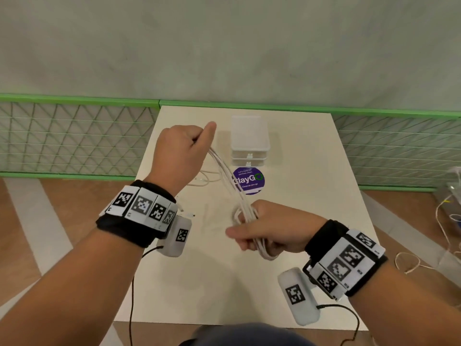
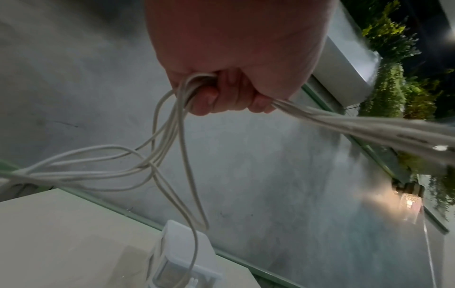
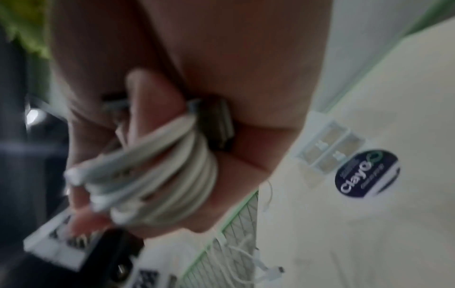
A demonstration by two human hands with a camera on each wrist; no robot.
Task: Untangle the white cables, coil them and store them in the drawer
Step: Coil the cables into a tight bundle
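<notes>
A bundle of white cables (image 1: 230, 182) stretches between my two hands above the cream table (image 1: 311, 196). My left hand (image 1: 183, 146) is raised at the back left and grips several strands in a fist (image 2: 221, 91); loose loops hang below it (image 2: 172, 155). My right hand (image 1: 264, 229) is nearer and lower, its fingers curled round a coil of the same cables (image 3: 172, 175) wound about the fingers (image 3: 147, 101). A small clear plastic drawer unit (image 1: 250, 139) stands at the back middle of the table with its drawers closed.
More white cable (image 1: 204, 181) with plugs lies on the table under my left wrist. A round purple sticker (image 1: 248, 181) sits in front of the drawer unit. Green-framed mesh panels (image 1: 74, 138) flank the table. Other cords (image 1: 409, 260) lie on the floor at the right.
</notes>
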